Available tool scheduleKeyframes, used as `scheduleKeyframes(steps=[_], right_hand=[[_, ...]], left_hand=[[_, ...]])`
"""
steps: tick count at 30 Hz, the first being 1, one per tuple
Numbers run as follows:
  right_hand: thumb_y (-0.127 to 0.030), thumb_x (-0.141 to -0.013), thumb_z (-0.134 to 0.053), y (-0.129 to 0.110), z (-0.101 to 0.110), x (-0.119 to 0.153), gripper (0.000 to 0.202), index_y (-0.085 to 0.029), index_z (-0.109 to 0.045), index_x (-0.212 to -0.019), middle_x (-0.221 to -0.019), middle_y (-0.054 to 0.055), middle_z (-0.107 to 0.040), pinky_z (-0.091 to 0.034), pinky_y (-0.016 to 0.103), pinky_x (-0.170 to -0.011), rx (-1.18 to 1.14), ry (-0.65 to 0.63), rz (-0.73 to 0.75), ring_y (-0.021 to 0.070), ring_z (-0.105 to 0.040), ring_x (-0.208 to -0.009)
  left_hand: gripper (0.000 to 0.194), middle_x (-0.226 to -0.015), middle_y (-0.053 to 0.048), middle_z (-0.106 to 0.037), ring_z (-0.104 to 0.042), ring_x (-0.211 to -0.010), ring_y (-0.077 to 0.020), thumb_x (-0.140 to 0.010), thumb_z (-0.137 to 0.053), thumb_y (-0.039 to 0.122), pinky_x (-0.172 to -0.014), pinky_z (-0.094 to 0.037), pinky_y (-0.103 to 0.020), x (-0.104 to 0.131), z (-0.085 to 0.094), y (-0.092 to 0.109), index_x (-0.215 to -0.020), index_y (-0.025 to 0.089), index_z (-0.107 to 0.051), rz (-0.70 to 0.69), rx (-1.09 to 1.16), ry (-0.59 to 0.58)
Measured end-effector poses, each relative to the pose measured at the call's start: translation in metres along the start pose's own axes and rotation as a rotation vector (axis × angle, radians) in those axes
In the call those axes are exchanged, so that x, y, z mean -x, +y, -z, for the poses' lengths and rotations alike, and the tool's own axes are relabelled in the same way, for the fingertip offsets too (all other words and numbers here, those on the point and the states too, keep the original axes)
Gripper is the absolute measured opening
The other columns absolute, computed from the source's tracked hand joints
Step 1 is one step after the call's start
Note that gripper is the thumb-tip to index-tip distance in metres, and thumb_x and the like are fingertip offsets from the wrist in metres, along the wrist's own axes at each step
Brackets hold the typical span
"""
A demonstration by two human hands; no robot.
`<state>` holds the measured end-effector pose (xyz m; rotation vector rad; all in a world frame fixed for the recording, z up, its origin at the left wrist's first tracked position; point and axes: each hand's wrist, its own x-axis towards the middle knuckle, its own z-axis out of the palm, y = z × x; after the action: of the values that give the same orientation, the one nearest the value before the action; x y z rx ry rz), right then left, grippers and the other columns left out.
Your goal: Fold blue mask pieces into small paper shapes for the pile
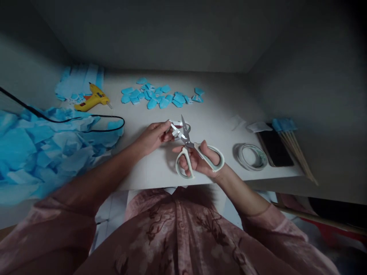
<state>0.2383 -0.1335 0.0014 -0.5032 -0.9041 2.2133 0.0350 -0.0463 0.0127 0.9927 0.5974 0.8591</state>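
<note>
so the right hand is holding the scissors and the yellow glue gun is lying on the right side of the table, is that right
Not quite: the yellow glue gun lies on the left side of the table, as the head view shows. The right hand is indeed holding the scissors.

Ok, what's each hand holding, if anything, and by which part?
Right hand: scissors, by the handle loops. Left hand: thin white strip, in the fingers; exactly which part they grip is unclear.
</note>
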Motion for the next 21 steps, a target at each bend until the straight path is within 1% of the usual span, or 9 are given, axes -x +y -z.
scheduleKeyframes(steps=[3, 7, 13, 15, 17, 18, 21], right_hand=[[-0.082, -0.086, -0.06, -0.001, 0.002, -0.004, 0.087, -0.01, -0.067, -0.135, -0.082, 0.006, -0.072, -0.059, 0.027, -0.059, 0.01, -0.024, 0.025, 0.0152, -0.066, -0.069], [-0.08, -0.091, -0.055, -0.002, 0.003, -0.008, 0.084, -0.009, -0.067, -0.134, -0.081, 0.006, -0.071, -0.06, 0.026, -0.06, 0.001, -0.045, 0.057, 0.0148, -0.067, -0.07], [-0.079, -0.086, -0.065, -0.002, -0.003, -0.012, 0.08, -0.009, -0.071, -0.126, -0.08, 0.006, -0.071, -0.061, 0.027, -0.06, -0.087, -0.044, 0.043, 0.0156, -0.066, -0.071], [-0.08, -0.089, -0.058, -0.001, -0.004, -0.013, 0.082, -0.01, -0.07, -0.128, -0.08, 0.006, -0.071, -0.06, 0.028, -0.059, -0.133, -0.039, 0.022, 0.0162, -0.065, -0.073], [-0.081, -0.093, -0.049, 0.001, -0.005, -0.013, 0.083, -0.01, -0.069, -0.13, -0.079, 0.006, -0.069, -0.058, 0.028, -0.056, -0.181, -0.047, 0.006, 0.0156, -0.062, -0.07], [-0.081, -0.094, -0.049, 0.002, -0.006, -0.013, 0.082, -0.01, -0.069, -0.129, -0.078, 0.005, -0.069, -0.058, 0.027, -0.055, -0.207, -0.064, 0.003, 0.0147, -0.06, -0.067], [-0.076, -0.09, -0.062, 0.005, -0.01, -0.011, 0.072, -0.012, -0.073, -0.122, -0.077, 0.002, -0.066, -0.055, 0.025, -0.053, -0.284, -0.133, 0.01, 0.0109, -0.053, -0.06]], left_hand=[[0.053, -0.054, 0.005, -0.045, -0.048, -0.056, -0.0099, -0.083, -0.079, 0.065, -0.065, -0.047, -0.026, 0.001, 0.0, -0.001, -0.069, 0.015, -0.065, 0.025, -0.028, 0.009], [0.057, -0.055, 0.004, -0.046, -0.046, -0.056, -0.0093, -0.076, -0.083, 0.067, -0.061, -0.042, -0.026, 0.003, -0.001, 0.001, -0.064, 0.017, -0.058, 0.022, -0.067, -0.008], [0.062, -0.055, 0.003, -0.049, -0.047, -0.057, -0.0094, -0.071, -0.085, 0.07, -0.06, -0.039, -0.026, 0.006, -0.002, 0.005, -0.062, 0.017, -0.055, 0.038, -0.114, -0.014], [0.061, -0.056, 0.003, -0.049, -0.048, -0.057, -0.0097, -0.07, -0.086, 0.069, -0.06, -0.04, -0.026, 0.006, -0.002, 0.006, -0.062, 0.017, -0.055, 0.039, -0.115, -0.011], [0.059, -0.056, 0.003, -0.049, -0.049, -0.059, -0.0104, -0.071, -0.086, 0.067, -0.062, -0.04, -0.026, 0.007, -0.001, 0.007, -0.062, 0.017, -0.056, 0.035, -0.128, -0.013], [0.058, -0.056, 0.003, -0.049, -0.049, -0.059, -0.0107, -0.071, -0.086, 0.066, -0.063, -0.041, -0.027, 0.007, 0.0, 0.008, -0.062, 0.017, -0.057, 0.026, -0.137, -0.016], [0.058, -0.056, 0.003, -0.049, -0.05, -0.06, -0.0107, -0.071, -0.087, 0.065, -0.065, -0.043, -0.027, 0.008, 0.001, 0.011, -0.059, 0.016, -0.057, -0.007, -0.166, -0.027]])
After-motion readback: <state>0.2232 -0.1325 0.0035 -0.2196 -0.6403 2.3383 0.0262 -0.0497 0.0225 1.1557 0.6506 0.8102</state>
